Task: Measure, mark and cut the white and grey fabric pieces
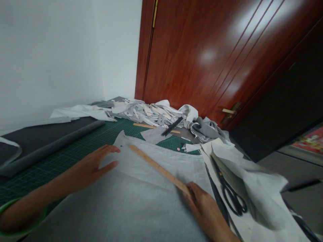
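Note:
A sheet of pale grey fabric [141, 198] lies spread over a green cutting mat [75, 148]. A long wooden ruler [158, 169] lies slantwise on the fabric. My left hand [93, 166] rests flat on the fabric's left edge, fingers stretched out and open, holding nothing. My right hand [202, 201] is at the ruler's near end, with fingers closed on it. A green bangle [15, 218] circles my left wrist.
Black scissors [230, 193] lie on white paper pieces [254, 188] at the right. A heap of fabric scraps [151, 112] with a second wooden ruler [145, 125] sits at the mat's far end. A dark fabric roll [50, 148] lies left. A red-brown door [214, 57] stands behind.

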`<action>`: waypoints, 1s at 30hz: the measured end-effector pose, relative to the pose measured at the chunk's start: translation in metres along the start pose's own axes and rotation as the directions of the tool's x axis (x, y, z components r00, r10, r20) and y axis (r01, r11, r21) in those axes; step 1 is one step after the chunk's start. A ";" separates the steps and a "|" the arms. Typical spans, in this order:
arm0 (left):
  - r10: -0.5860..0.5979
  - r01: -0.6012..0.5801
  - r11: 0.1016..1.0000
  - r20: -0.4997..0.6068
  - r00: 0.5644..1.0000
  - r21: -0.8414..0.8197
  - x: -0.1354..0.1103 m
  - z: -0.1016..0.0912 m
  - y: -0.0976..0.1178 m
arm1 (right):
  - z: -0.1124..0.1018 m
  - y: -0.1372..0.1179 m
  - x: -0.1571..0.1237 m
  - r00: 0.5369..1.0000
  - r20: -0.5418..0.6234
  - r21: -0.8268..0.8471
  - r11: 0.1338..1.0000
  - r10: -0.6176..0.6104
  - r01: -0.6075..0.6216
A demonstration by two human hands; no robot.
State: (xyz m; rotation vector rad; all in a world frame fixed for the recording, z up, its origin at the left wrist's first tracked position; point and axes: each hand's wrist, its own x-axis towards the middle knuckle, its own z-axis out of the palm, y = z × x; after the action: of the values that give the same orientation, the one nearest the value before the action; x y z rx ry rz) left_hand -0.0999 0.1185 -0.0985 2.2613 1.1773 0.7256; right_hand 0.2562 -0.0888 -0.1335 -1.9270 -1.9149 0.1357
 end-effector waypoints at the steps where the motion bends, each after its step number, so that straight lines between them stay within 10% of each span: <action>1: 0.060 -0.059 0.998 0.040 0.997 -0.008 0.001 0.005 0.011 | -0.008 0.000 0.009 1.000 0.013 -0.019 1.000 -0.003 0.003; 6: 0.443 -0.457 0.890 0.228 0.867 0.008 0.024 0.041 0.051 | -0.021 0.008 0.072 0.990 0.107 -0.075 0.992 -0.094 0.102; 10: 0.497 -0.567 0.813 0.349 0.794 0.133 0.049 0.077 0.044 | -0.008 0.022 0.113 0.967 0.156 -0.066 0.975 -0.199 0.211; 21: 0.530 -0.619 0.737 0.334 0.779 0.273 0.052 0.102 0.018 | 0.018 0.068 0.126 0.984 -0.103 0.122 0.980 -0.147 0.159; 30: 0.429 -0.580 0.743 0.426 0.797 0.335 0.049 0.094 0.033 | 0.021 0.067 0.125 0.975 -0.160 -0.095 0.985 -0.157 0.143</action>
State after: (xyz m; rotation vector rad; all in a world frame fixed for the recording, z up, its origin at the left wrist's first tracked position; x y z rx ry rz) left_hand 0.0046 0.1270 -0.1363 3.0168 0.5884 0.2364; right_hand 0.3168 0.0405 -0.1491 -1.7752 -1.9710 -0.1470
